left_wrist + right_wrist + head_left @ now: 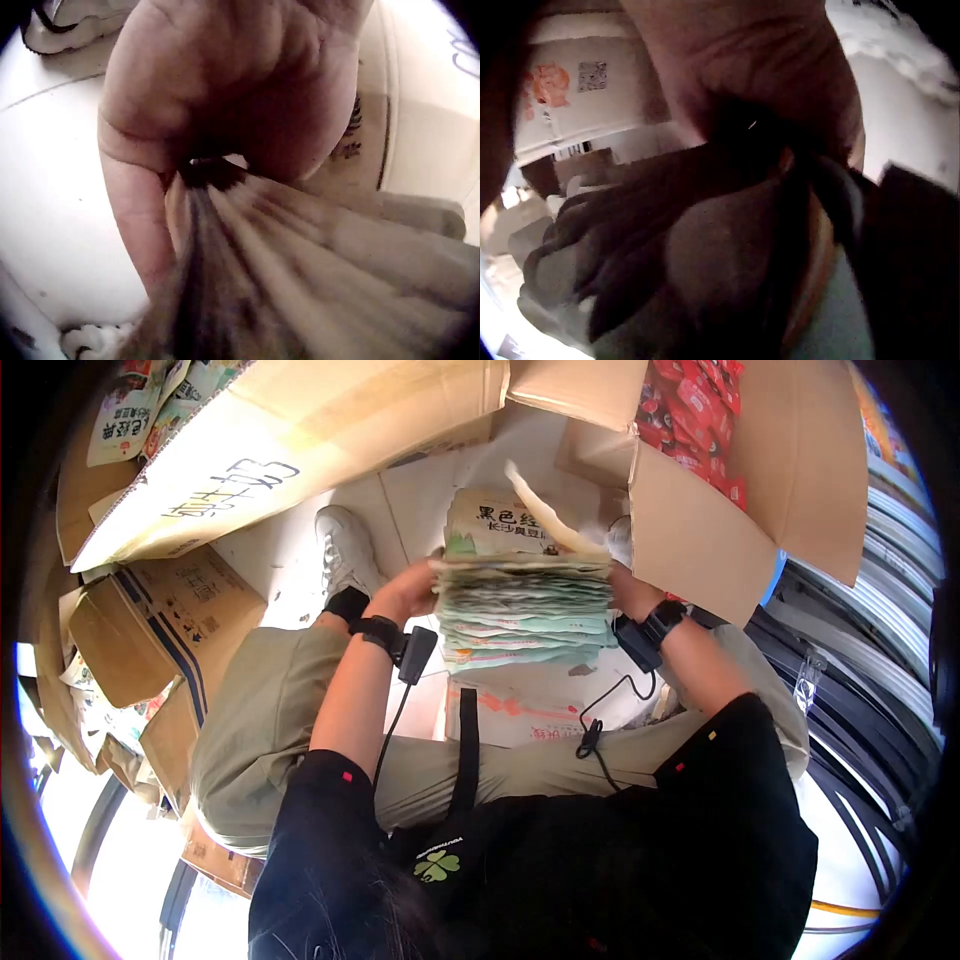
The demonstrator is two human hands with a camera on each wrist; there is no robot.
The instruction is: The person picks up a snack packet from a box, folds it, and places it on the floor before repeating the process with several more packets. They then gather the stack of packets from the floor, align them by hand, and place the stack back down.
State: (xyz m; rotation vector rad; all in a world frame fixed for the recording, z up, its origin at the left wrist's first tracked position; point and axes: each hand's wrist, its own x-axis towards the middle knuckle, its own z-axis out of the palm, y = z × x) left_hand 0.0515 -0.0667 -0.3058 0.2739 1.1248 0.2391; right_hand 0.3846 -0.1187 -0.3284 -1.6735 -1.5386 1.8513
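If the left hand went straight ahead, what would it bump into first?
The left hand holds the stack; beyond that, probably the lettered packet, though the depth is unclear.

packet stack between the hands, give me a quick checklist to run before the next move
1. Left hand gripping the packet stack at its left end: ok.
2. Right hand holding its right end: ok.
3. Edges even: not ok, a pale flap juts up at the far side.
4. Exact packet count: cannot tell, edges overlap.
5. Carton of red packets open: ok, its flaps are out.
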